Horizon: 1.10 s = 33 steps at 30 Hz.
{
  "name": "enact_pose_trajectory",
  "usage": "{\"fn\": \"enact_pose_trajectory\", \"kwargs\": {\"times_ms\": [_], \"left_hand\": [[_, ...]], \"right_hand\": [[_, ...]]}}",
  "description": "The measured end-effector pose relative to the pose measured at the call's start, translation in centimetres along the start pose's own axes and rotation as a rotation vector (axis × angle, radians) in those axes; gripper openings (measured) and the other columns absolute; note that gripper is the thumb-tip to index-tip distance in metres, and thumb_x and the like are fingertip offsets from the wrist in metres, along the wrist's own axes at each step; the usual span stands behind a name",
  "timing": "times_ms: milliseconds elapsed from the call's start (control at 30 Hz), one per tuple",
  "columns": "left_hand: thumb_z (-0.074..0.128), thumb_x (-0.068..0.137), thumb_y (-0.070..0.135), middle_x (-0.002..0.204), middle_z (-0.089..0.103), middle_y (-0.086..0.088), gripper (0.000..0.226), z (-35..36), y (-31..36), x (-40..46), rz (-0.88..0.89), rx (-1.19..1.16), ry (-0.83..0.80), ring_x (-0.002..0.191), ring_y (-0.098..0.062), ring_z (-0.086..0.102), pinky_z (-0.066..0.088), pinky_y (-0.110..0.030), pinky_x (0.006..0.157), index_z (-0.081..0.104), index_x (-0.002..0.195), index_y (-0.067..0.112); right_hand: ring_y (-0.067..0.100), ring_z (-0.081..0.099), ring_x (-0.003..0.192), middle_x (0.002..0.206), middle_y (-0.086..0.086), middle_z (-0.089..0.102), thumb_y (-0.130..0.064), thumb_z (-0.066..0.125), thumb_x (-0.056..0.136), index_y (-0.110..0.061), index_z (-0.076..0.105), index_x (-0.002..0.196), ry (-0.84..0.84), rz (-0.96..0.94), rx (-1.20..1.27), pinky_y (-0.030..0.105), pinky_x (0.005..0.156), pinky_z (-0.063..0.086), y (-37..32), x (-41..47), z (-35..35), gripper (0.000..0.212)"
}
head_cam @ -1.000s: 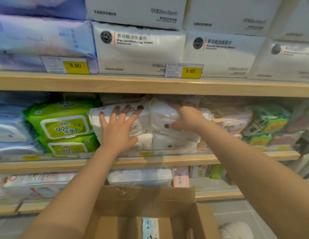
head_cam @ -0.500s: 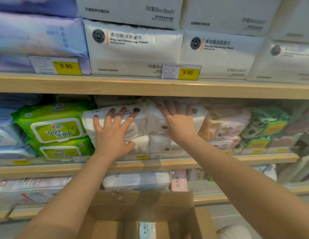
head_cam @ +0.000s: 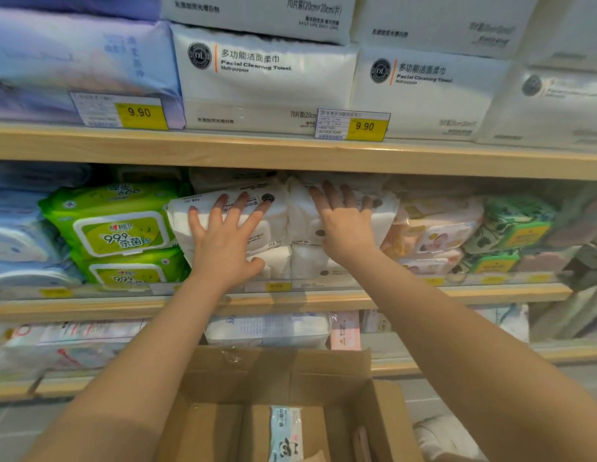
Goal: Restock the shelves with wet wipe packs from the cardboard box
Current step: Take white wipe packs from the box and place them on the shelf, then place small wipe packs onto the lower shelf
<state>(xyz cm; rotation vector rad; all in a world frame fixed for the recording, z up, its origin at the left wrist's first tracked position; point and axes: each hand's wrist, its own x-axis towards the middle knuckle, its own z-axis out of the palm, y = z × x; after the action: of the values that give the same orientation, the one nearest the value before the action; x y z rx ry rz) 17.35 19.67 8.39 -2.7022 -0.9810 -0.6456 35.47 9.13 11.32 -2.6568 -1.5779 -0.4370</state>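
Where white packs (head_cam: 277, 228) crowd the shelf (head_cam: 290, 300), both hands (head_cam: 224, 241) flat, fingers straight.

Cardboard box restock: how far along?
Done: white wipe packs sit stacked on the middle shelf. In hand: left hand and right hand press flat on those packs, apparently seating them. Left: the cardboard box looks nearly empty; one panda-print pack shows inside, so at least that one remains.
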Motion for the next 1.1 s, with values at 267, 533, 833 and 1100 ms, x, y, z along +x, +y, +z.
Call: {"fn": "enact_pose_trajectory", "kwargs": {"times_ms": [267, 533, 833, 1100], "left_hand": [[0.049, 0.078, 0.035, 0.149, 0.035, -0.005, 0.062, 1.7, 2.0, -7.1, 0.164, -0.244, 0.076, 0.137, -0.024, 0.027, 0.014, -0.06, 0.111, 0.039, 0.138, 0.022], [0.069, 0.076, 0.029, 0.151, 0.032, -0.002, 0.077, 11.5, 3.5, -18.9, 0.156, -0.24, -0.412, 0.14, -0.023, 0.03, 0.02, -0.06, 0.111, 0.032, 0.144, 0.027], [0.084, 0.057, 0.026, 0.148, 0.036, -0.014, 0.099, 16.2, 4.1, -19.8, 0.135, -0.1, -0.393, 0.137, -0.029, 0.023, 0.025, -0.06, 0.107, 0.037, 0.144, 0.017], [0.072, 0.048, -0.017, 0.106, 0.066, -0.005, 0.082, 19.6, 3.8, -20.3, 0.093, -0.15, -0.535, 0.095, -0.027, 0.064, 0.051, -0.041, 0.083, 0.06, 0.123, 0.016]], "right_hand": [[0.031, 0.033, 0.133, 0.143, 0.011, 0.037, -0.026, 0.066, 0.082, -0.015, 0.035, 0.142, 0.235, -0.247, 0.239, 0.051, 0.108, 0.028, 1.3, -5.8, -0.9, 0.069], [0.026, 0.048, 0.125, 0.136, 0.004, 0.049, -0.022, 0.067, 0.079, -0.021, 0.044, 0.134, -0.081, -0.152, 0.338, 0.045, 0.1, 0.046, 2.4, -18.9, 12.9, 0.059], [0.027, -0.005, 0.147, 0.16, -0.001, -0.003, -0.006, 0.059, 0.086, -0.026, 0.001, 0.151, -0.358, -0.075, 0.218, 0.048, 0.116, 0.0, 1.6, -20.3, 20.6, 0.09], [0.028, 0.047, 0.119, 0.129, 0.007, 0.052, -0.002, 0.05, 0.085, -0.018, 0.042, 0.131, -0.466, -0.136, 0.199, 0.036, 0.102, 0.032, 0.2, -18.0, 23.4, 0.049]]}}
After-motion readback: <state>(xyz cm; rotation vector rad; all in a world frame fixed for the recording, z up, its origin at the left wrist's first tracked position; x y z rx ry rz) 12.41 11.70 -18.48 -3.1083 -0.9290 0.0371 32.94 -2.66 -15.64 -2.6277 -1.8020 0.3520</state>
